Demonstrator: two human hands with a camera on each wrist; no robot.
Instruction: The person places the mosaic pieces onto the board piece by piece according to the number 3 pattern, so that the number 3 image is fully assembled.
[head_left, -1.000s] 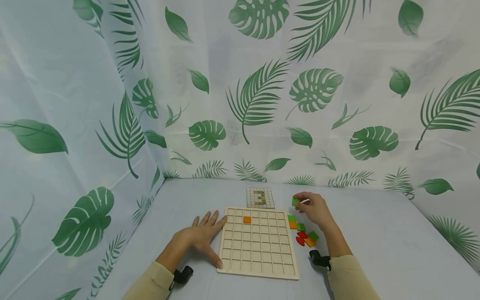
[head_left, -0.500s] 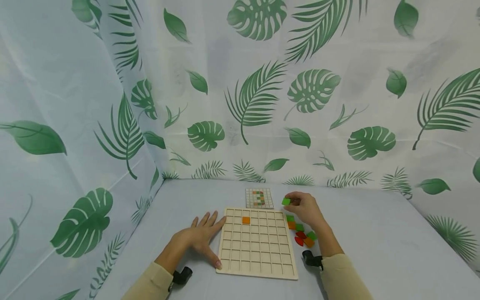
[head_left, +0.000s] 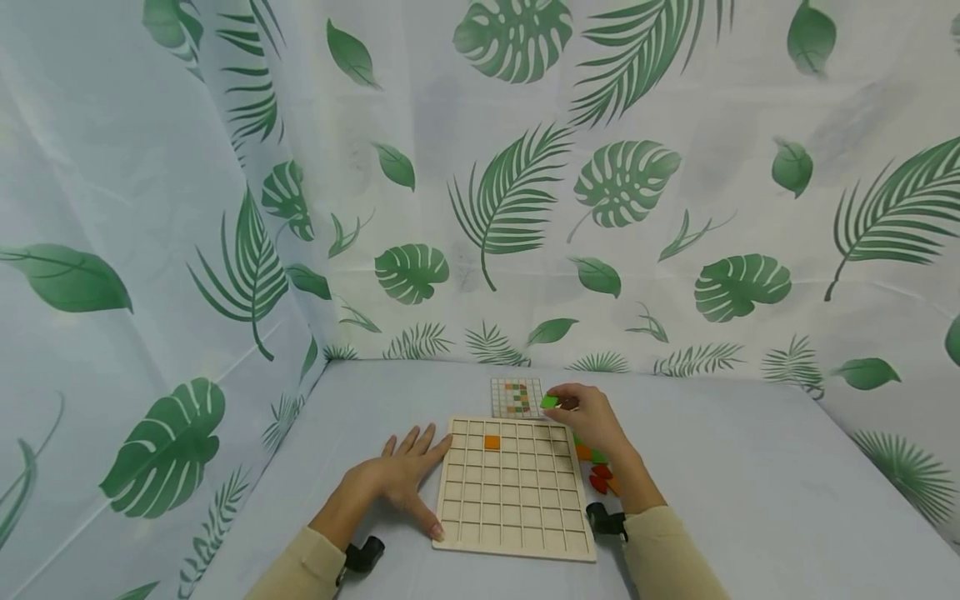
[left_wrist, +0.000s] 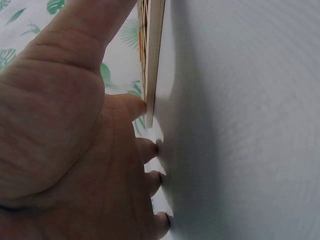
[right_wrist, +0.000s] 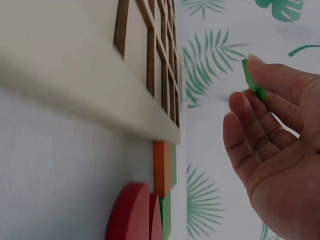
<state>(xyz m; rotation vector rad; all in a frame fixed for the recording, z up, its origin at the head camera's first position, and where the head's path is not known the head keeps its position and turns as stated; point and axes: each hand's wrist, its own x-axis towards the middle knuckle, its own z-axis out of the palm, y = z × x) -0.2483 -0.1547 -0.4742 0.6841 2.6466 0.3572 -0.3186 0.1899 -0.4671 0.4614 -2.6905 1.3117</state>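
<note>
A wooden grid board (head_left: 513,487) lies flat on the grey table, with one orange tile (head_left: 492,442) seated in its second row. My right hand (head_left: 581,415) hovers over the board's far right corner and pinches a green square tile (head_left: 550,402) at its fingertips; the tile's edge (right_wrist: 254,81) shows in the right wrist view. My left hand (head_left: 405,471) lies flat on the table, fingers spread, thumb touching the board's left edge (left_wrist: 152,60). A small pattern card (head_left: 516,397) lies just beyond the board.
Loose tiles in green, orange and red (head_left: 600,471) lie beside the board's right edge, partly hidden by my right wrist; red and orange ones (right_wrist: 150,200) show close up in the right wrist view. Leaf-print curtains (head_left: 480,183) enclose the table at back and left.
My right hand has carried the green tile leftward, from above the loose tiles to over the board's far right corner. The left hand has stayed put.
</note>
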